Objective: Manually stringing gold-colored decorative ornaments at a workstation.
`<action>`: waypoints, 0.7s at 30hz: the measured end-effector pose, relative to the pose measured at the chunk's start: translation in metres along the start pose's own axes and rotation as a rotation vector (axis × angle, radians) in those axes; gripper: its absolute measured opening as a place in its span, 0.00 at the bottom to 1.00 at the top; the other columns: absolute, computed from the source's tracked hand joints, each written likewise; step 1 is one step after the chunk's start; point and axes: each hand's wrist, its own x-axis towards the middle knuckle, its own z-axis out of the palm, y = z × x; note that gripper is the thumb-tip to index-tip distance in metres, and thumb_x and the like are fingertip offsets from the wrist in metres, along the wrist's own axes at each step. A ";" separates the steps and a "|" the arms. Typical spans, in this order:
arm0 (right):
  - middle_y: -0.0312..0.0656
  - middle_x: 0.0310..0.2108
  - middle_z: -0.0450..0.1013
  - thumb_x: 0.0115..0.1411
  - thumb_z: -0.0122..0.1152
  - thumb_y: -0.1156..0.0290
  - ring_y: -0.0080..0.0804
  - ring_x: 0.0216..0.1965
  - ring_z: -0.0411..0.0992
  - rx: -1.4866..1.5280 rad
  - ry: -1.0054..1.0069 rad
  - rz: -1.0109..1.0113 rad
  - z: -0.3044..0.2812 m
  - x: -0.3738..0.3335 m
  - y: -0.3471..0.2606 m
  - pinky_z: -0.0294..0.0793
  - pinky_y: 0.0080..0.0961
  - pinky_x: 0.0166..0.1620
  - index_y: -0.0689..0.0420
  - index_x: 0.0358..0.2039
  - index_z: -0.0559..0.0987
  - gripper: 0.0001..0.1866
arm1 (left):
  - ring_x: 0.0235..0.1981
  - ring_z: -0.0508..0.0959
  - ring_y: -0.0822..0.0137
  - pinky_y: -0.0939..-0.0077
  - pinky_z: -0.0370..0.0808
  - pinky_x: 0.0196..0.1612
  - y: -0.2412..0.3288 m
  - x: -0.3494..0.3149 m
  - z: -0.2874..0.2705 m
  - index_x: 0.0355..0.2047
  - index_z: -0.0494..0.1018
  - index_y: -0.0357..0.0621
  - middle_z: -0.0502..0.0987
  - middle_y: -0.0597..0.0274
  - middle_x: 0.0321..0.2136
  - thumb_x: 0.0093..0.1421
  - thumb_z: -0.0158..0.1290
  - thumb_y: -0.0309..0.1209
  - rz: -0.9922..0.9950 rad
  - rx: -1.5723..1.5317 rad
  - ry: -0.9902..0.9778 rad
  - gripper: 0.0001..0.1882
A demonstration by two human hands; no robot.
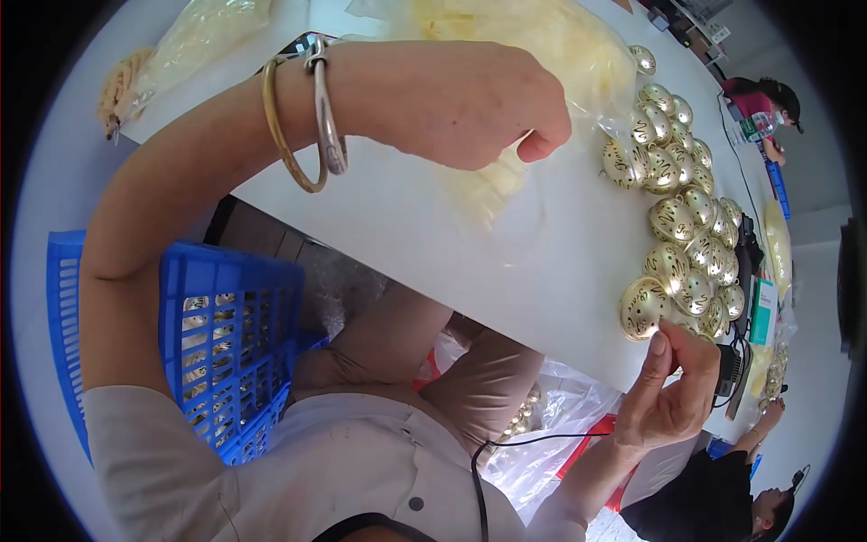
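Observation:
Over the table, my left hand (479,104) is curled with its palm down. Its fingertips are mostly hidden, so whatever they hold cannot be made out. Below it lie pale yellow, see-through plastic sheets or bags (492,190). At the table's right side, my right hand (673,393) pinches the lower edge of a shiny gold ball ornament (645,305) between thumb and finger. That ornament has dark markings and sits at the near end of a pile of similar gold ornaments (673,219).
A blue plastic crate (233,339) with shiny pieces inside stands at the lower left. Clear plastic bags (203,41) lie at the far left. Beyond the pile are black cables and a green-and-white box (763,312). Two other people are on the right side. A black cable crosses my lap.

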 end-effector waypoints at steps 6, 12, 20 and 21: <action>0.40 0.28 0.70 0.50 0.62 0.82 0.28 0.25 0.69 -0.071 -0.500 -0.148 0.057 0.032 -0.034 0.69 0.23 0.28 0.58 0.32 0.79 0.08 | 0.38 0.68 0.57 0.67 0.65 0.39 -0.022 -0.014 0.006 0.32 0.70 0.40 0.67 0.57 0.32 0.44 0.55 0.22 0.140 0.015 -0.043 0.12; 0.39 0.29 0.70 0.50 0.62 0.82 0.29 0.25 0.69 0.151 -0.605 -0.042 0.070 0.016 -0.020 0.69 0.23 0.27 0.57 0.33 0.79 0.09 | 0.41 0.66 0.57 0.66 0.65 0.42 -0.018 -0.025 0.016 0.34 0.71 0.39 0.66 0.57 0.34 0.43 0.59 0.27 0.126 0.130 -0.083 0.16; 0.40 0.29 0.71 0.53 0.62 0.74 0.28 0.24 0.70 0.092 -0.473 0.121 0.075 0.022 -0.023 0.70 0.23 0.27 0.59 0.33 0.78 0.07 | 0.40 0.68 0.55 0.65 0.67 0.42 -0.020 -0.011 0.013 0.37 0.72 0.37 0.68 0.54 0.33 0.47 0.58 0.28 0.103 0.059 -0.022 0.16; 0.40 0.29 0.71 0.54 0.61 0.73 0.28 0.25 0.70 -0.012 -0.481 0.155 0.081 0.031 -0.023 0.70 0.22 0.28 0.59 0.33 0.78 0.06 | 0.40 0.69 0.55 0.65 0.67 0.42 -0.015 -0.002 0.010 0.37 0.72 0.37 0.69 0.54 0.32 0.47 0.58 0.27 0.037 0.148 -0.075 0.16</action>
